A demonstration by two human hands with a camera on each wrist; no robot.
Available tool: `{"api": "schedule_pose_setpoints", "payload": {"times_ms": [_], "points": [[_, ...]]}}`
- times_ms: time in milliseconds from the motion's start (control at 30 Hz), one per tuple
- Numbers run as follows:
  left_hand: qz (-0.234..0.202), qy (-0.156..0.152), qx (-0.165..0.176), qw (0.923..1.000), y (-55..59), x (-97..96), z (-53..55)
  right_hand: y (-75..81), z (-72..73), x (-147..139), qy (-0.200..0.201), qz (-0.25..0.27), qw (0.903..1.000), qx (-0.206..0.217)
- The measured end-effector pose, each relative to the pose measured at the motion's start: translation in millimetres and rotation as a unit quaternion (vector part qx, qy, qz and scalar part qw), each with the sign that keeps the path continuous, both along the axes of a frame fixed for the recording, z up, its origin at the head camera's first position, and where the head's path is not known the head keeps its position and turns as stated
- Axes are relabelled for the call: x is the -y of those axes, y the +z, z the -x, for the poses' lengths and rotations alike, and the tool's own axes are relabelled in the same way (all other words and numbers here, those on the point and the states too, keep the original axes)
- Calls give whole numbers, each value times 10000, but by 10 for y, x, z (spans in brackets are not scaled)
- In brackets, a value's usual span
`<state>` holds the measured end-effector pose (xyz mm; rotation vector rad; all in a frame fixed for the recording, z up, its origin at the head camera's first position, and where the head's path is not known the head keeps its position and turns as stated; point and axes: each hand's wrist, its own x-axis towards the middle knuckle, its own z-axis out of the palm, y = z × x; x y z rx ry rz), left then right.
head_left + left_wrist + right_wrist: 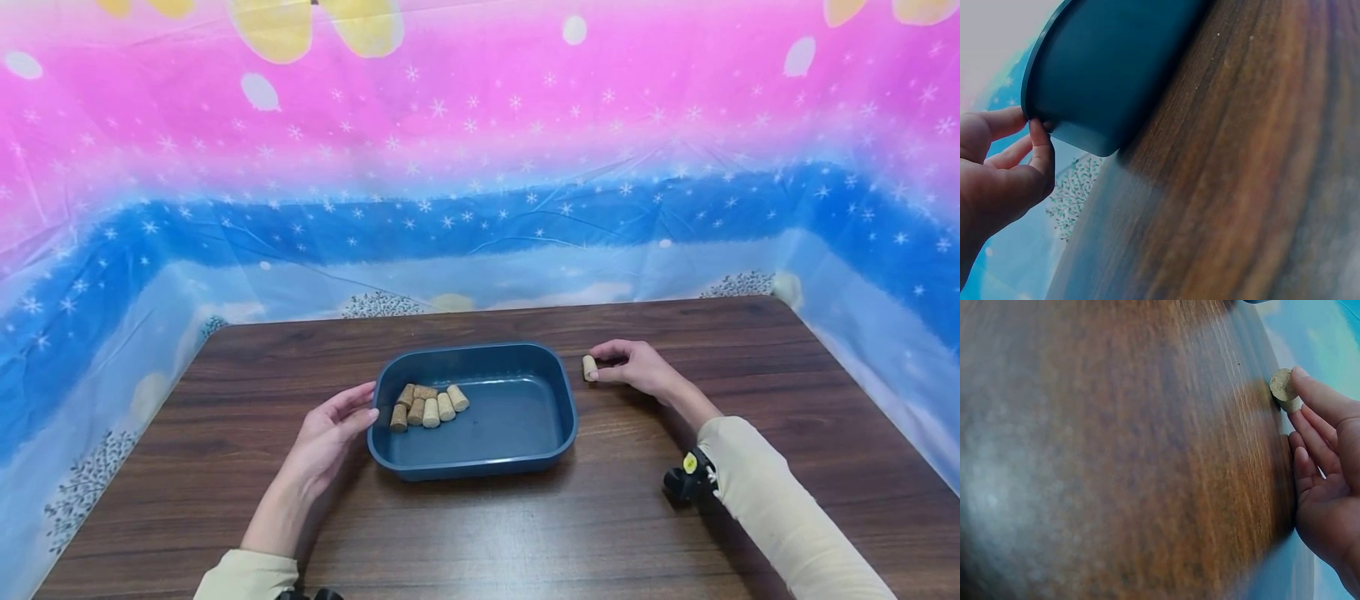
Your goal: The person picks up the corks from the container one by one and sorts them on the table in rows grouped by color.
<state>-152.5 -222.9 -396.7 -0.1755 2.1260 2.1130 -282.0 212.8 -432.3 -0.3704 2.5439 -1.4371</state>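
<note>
A dark blue rectangular plastic tub [472, 468] with rounded corners stands on the table. Inside, at its left end, lie several corks [431, 412], some tan and some browner. My left hand [330, 437] is at the tub's left end, thumb and fingers pinching the rim; the left wrist view shows those fingers [1038, 147] against the tub's edge. To the right of the tub, apart from it, my right hand [637, 368] pinches one pale cork [589, 368] between thumb and fingers. That cork's round end [1282, 385] faces the right wrist camera.
The brown wood-grain table [495, 542] has rounded far corners. Behind and beside it hangs a pink and blue cloth [480, 217] with snowflakes. A black wrist camera [686, 479] sits by the right sleeve.
</note>
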Motion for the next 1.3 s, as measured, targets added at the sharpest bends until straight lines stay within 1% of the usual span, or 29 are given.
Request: {"api": "schedule_pose_setpoints", "payload": {"times_ms": [167, 333, 400, 500, 633, 700, 800, 933, 1100, 1200, 1300], "points": [[15, -3, 12, 10000, -7, 4, -3, -4, 12, -18, 11, 76, 10000, 54], [-17, 7, 8, 10000, -6, 4, 7, 12, 26, -60, 21, 350, 9993, 152], [-32, 11, 6, 10000, -3, 1, 8, 23, 31, -67, -35, 421, 9990, 130], [-30, 25, 47, 10000, 0, -4, 6, 51, 29, -51, -234, 535, 9983, 80], [-23, 35, 118, 9999, -3, -2, 4, 140, 7, 48, -547, 924, 9942, -45], [-29, 33, 127, 9999, -2, 0, 1, 206, -12, 130, -601, 1085, 9922, -141], [-49, 34, 112, 9999, -2, 6, -1, 315, -55, 280, -601, 1128, 9916, -203], [-72, 32, 95, 9999, -7, 6, 3, 445, -118, 478, -503, 1160, 9919, -112], [-90, 34, 95, 9999, -15, 5, 6, 567, -197, 679, -137, 1336, 9909, -124], [-105, 45, 98, 9999, -20, 7, 8, 625, -221, 776, 90, 1276, 9915, -236], [-103, 51, 104, 9999, -21, 7, 7, 671, -225, 853, 261, 1237, 9916, -258]]}}
